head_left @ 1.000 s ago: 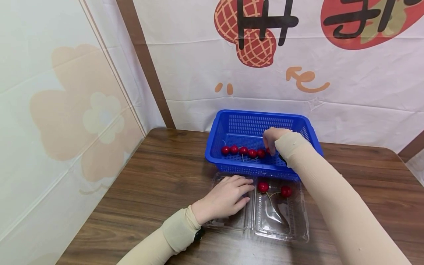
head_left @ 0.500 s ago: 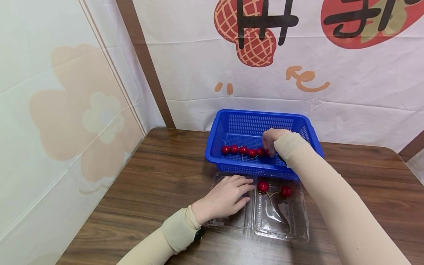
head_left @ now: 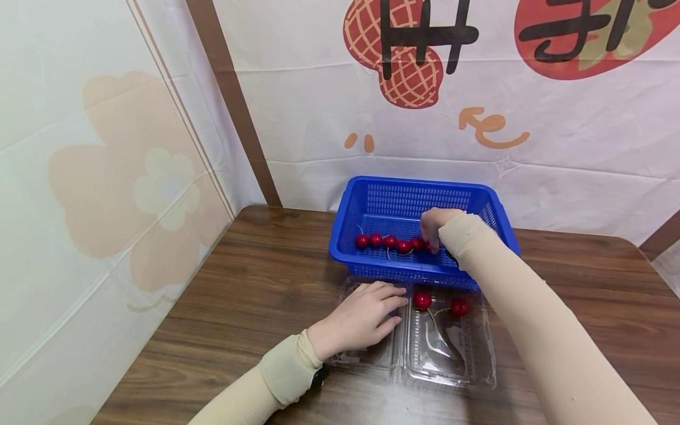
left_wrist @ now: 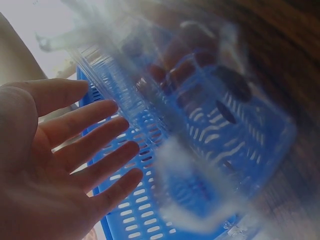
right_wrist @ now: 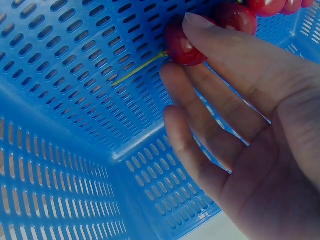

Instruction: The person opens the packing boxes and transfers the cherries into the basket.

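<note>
My right hand (head_left: 441,222) reaches into a blue plastic basket (head_left: 342,239). In the right wrist view its thumb and fingers pinch a red cherry (right_wrist: 184,46), whose green stem points away from the hand. Several more cherries (head_left: 390,242) lie in a row to the left along the basket floor. My left hand (head_left: 357,316) rests with loosely spread fingers on the left half of a clear plastic clamshell box (head_left: 443,369). Two cherries with stems, one on the left (head_left: 422,301) and one on the right (head_left: 459,307), lie in the box's right half.
The basket stands at the back of a brown wooden table (head_left: 255,283), with the box directly in front of it. A printed white cloth (head_left: 303,118) hangs behind the table. Another cloth panel (head_left: 106,195) hangs along the left side.
My right hand has shifted very slightly left and down in the head view. The left hand, the box and its two cherries stay as they were.
</note>
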The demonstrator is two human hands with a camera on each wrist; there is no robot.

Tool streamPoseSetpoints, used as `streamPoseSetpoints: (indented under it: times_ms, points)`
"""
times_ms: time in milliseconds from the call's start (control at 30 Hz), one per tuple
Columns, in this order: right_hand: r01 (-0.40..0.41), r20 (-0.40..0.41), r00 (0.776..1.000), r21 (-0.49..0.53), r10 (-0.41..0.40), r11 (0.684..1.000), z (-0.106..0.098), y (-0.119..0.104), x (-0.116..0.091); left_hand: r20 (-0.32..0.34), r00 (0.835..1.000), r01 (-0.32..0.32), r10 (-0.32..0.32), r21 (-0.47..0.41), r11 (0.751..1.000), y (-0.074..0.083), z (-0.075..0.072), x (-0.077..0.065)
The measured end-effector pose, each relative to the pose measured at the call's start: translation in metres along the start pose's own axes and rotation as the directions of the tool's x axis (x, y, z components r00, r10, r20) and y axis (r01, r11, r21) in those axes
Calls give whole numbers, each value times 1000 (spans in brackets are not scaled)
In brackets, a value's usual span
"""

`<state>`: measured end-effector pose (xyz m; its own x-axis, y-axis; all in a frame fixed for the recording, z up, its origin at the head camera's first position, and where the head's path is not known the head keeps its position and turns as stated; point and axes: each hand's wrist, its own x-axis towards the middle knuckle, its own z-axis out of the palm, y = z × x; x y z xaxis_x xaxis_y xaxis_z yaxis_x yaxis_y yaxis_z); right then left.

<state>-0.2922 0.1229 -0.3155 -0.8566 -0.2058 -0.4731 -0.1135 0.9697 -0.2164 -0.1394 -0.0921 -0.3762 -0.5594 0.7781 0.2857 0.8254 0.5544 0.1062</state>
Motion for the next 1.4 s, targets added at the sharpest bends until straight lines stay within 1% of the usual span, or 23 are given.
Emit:
streamPoseSetpoints:
  times_ms: [67, 167, 300, 433, 533, 867, 1000, 1100, 1200, 1333, 1400]
  points:
    - [8, 7, 1000, -37, -8, 999, 0, 1, 4, 1, 1000, 3, -3, 2, 1000, 0, -1, 0]
    - [16, 13, 1000, -54, -15, 998, 1, 2, 6, 2, 1000, 5, -5, 4, 1000, 1, -2, 0]
    - [5, 4, 1000, -8, -5, 1000, 0, 0, -2, -2, 1000, 2, -2, 2, 1000, 0, -2, -1]
    - [-22, -4, 1000, 59, 23, 998, -1, -3, -12, -13, 1000, -6, 6, 4, 1000, -1, 0, -1]
    - [-45, -4, 999, 104, 46, 994, 0, -3, -15, -17, 1000, -10, 10, 4, 1000, -1, -1, -1]
    - [-8, -3, 1000, 9, 8, 1000, -1, 0, -1, -20, 1000, -13, 13, -6, 1000, 0, 0, 0]
    - [1, 1, 1000, -25, -1, 1000, -2, 0, -1, -29, 999, -21, 21, 5, 1000, -1, 1, 0]
    - [6, 0, 1000, -24, -6, 1000, -3, -2, -4, -40, 999, -27, 27, 14, 1000, -1, 1, 0]
    - [-4, -7, 1000, 6, 4, 1000, -5, -2, -7, -42, 999, -26, 26, 12, 1000, -1, 1, 0]
    - [-36, -15, 999, 58, 37, 998, -6, -2, -8, -32, 999, -20, 20, 14, 1000, 0, 0, 0]
    - [-33, -16, 999, 44, 33, 998, -6, -1, -7, -31, 999, -19, 20, 15, 1000, 0, 0, 0]
